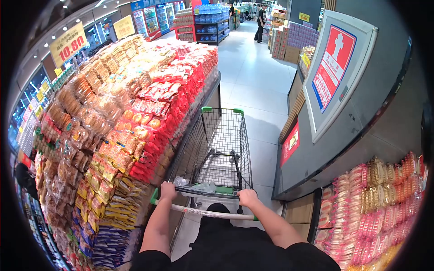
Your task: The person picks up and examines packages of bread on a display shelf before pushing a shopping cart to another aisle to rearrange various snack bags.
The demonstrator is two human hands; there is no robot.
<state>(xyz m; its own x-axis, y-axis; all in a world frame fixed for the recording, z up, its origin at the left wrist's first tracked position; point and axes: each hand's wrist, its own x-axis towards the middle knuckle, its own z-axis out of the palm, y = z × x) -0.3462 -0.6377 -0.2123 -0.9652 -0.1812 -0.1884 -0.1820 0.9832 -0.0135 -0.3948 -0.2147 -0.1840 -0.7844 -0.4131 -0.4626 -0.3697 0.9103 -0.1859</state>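
Observation:
A black wire shopping cart (247, 153) with green corner pieces stands in front of me. Its wire basket holds only some crumpled clear plastic (204, 187) at the near end. My left hand (168, 191) is closed on the cart's near left corner, just ahead of the white handle bar (212, 214). At the near right corner, my right hand (247, 197) is closed over the basket's rear rim. Both forearms pass above the handle bar. The fingertips of both hands are mostly hidden.
A long display of packaged snacks (153, 97) runs close along the left, under a price sign (68, 44). On the right stand a grey pillar with a hydrant panel (334, 67) and stacked pink-wrapped packs (379, 217). A person (260, 25) stands farther down the tiled aisle (253, 77).

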